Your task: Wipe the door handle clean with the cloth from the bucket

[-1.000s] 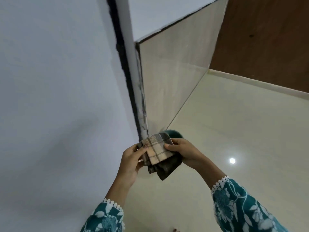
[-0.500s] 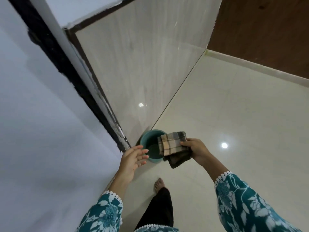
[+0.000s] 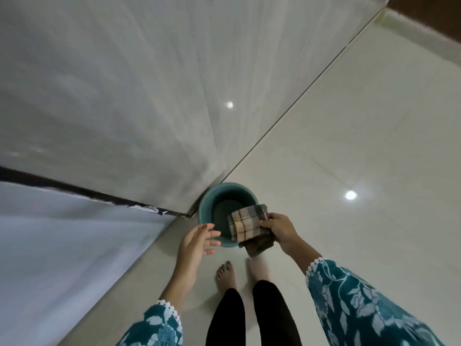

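Note:
A folded brown-and-beige checked cloth (image 3: 248,226) hangs over the right rim of a teal bucket (image 3: 208,202), which stands on the floor against the wall. My right hand (image 3: 280,229) grips the cloth by its right edge. To the left of the bucket, my left hand (image 3: 198,239) hovers with fingers spread, holding nothing. The door handle is out of view.
A white door (image 3: 62,245) with a dark edge fills the lower left. A glossy tiled wall (image 3: 124,83) rises behind the bucket. The pale tiled floor (image 3: 349,133) stretches right. My bare feet (image 3: 227,274) stand just in front of the bucket.
My left hand let go of the cloth and moved left. The view tilted down toward the floor, and my right hand brought the cloth over the bucket.

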A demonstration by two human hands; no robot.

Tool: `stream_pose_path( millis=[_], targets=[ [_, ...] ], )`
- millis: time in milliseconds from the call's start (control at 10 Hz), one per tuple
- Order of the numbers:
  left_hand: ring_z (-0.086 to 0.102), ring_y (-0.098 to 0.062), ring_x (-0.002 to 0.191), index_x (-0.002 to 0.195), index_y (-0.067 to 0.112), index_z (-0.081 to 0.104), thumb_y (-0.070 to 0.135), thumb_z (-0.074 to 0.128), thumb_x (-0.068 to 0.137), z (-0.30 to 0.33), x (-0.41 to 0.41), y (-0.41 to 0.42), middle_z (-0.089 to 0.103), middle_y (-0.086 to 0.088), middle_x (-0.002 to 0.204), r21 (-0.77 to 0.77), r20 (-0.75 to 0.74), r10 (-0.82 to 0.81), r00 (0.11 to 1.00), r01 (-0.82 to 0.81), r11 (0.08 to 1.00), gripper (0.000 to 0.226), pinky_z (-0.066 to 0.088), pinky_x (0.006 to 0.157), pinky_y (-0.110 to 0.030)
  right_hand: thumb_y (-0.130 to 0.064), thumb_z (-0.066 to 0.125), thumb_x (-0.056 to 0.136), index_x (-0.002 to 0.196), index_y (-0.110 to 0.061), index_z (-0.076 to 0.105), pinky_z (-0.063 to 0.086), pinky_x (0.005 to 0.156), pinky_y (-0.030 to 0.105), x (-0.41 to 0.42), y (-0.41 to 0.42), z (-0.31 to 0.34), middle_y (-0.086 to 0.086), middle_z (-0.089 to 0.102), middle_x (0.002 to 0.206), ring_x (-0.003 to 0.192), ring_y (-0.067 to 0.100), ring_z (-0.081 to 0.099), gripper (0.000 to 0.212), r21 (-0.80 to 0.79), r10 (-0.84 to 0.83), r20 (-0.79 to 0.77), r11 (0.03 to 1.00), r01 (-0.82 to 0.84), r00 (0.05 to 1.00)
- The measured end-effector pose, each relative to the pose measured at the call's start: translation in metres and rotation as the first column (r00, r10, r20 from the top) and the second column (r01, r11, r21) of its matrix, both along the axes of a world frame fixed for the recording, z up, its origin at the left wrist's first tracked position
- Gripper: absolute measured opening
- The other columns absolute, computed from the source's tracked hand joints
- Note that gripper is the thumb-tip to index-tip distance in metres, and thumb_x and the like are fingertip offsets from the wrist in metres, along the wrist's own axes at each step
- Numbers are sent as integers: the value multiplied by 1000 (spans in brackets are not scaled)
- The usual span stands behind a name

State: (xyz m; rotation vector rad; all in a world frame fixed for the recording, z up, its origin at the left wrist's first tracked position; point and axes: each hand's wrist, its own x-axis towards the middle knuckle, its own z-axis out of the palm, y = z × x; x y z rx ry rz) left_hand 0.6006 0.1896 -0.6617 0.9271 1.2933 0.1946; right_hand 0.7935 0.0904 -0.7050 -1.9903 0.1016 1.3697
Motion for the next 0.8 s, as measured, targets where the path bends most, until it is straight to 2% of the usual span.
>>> stream_pose_path(
  millis=[100, 200, 300, 400, 500, 600, 700, 800],
  targets=[
    [68, -21, 73, 107, 9, 61, 21, 44, 99, -89, 19, 14, 72, -12, 96, -35, -5, 84, 996, -84, 996, 22, 54, 65, -29, -10, 64, 79, 93, -14, 68, 52, 92, 43, 3, 32, -113, 11, 67, 101, 98, 29, 63, 15, -25, 119, -6, 993, -119, 993],
    [68, -22, 75, 111, 6, 59, 22, 43, 99, -180, 31, 27, 71, -12, 96, -30, -2, 143, 990, -143, 989, 25, 55, 67, -30, -12, 62, 82, 106, -9, 69, 49, 96, 41, 0, 63, -222, 12, 69, 105, 100, 29, 62, 25, -62, 273, 10, 960, -272, 962],
    [68, -25, 82, 110, 7, 59, 21, 42, 100, -253, 38, 42, 71, -14, 100, 6, 31, 188, 982, -188, 982, 25, 56, 68, -30, -15, 61, 84, 108, -11, 70, 50, 95, 38, -6, 89, -319, 13, 71, 107, 101, 28, 65, 26, -126, 356, 48, 929, -348, 933],
    [68, -25, 80, 107, 8, 60, 18, 42, 99, -299, 40, 52, 71, -14, 98, 36, 62, 232, 971, -234, 972, 22, 56, 65, -28, -20, 56, 90, 118, -4, 64, 45, 100, 36, -13, 107, -388, 18, 66, 120, 114, 32, 59, 33, -195, 443, 57, 884, -425, 895],
    [68, -24, 78, 103, 10, 61, 16, 43, 98, -322, 36, 53, 71, -13, 97, 44, 53, 220, 974, -222, 974, 20, 56, 65, -28, -23, 47, 97, 129, 2, 54, 37, 102, 31, -17, 115, -417, 19, 55, 134, 126, 31, 49, 41, -236, 441, 34, 876, -421, 897],
    [67, -24, 79, 101, 11, 62, 14, 44, 97, -314, 30, 53, 71, -14, 98, 14, 14, 226, 974, -226, 974, 18, 55, 68, -30, -21, 43, 99, 128, 3, 51, 37, 102, 31, -14, 107, -400, 20, 54, 133, 127, 32, 48, 39, -348, 475, 39, 831, -433, 879],
    [68, -25, 81, 101, 12, 62, 11, 46, 96, -277, 22, 54, 72, -14, 98, -19, 15, 250, 968, -249, 968, 17, 53, 75, -36, -20, 44, 95, 121, -2, 61, 46, 98, 37, -10, 99, -348, 19, 64, 118, 114, 34, 57, 35, -302, 423, 31, 868, -395, 906],
    [68, -26, 83, 105, 10, 61, 11, 47, 95, -221, 13, 50, 72, -14, 100, -78, 33, 289, 957, -286, 955, 17, 53, 77, -38, -10, 47, 94, 113, -6, 63, 55, 84, 37, -7, 90, -287, 14, 68, 102, 95, 28, 64, 26, -125, 115, -137, 983, -133, 984]
  ],
)
